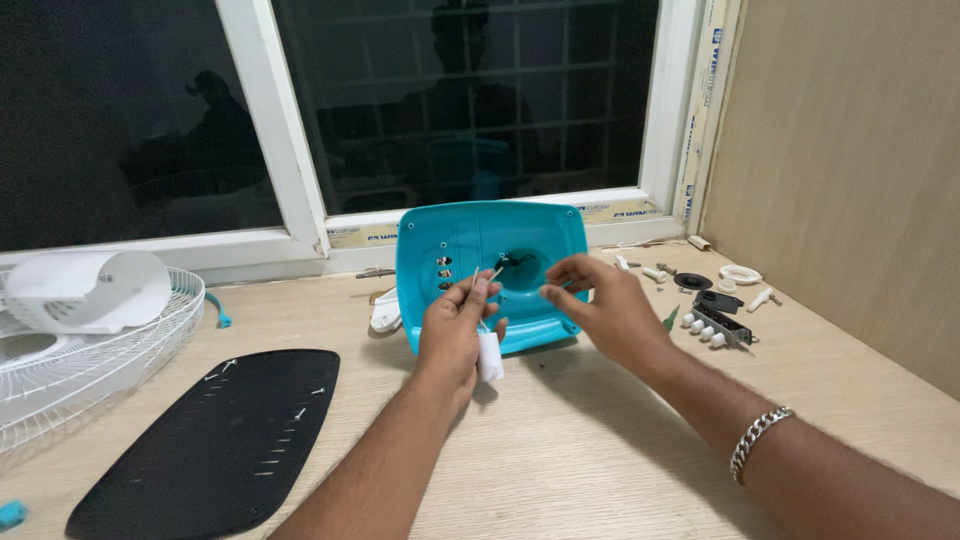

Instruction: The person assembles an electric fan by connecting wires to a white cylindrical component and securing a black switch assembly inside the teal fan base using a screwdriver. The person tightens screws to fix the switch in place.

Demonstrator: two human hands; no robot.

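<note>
A turquoise plastic fan base shell [470, 245] stands tilted on its edge at the middle of the wooden table, its hollow side facing me. My left hand [455, 325] pinches thin white wires in front of the shell, and a small white block-shaped part [490, 356] hangs from them just below the fingers. My right hand [605, 305] is beside it to the right, fingertips pinched on the end of a thin wire near the shell's central hole. A silver chain bracelet [757, 438] is on my right wrist.
A black oval plate [215, 440] with several loose screws lies at the front left. A white wire fan guard [60, 375] and white motor housing [85, 290] sit at the far left. A black switch block with white push buttons [718, 328] and small parts lie to the right, near the wall.
</note>
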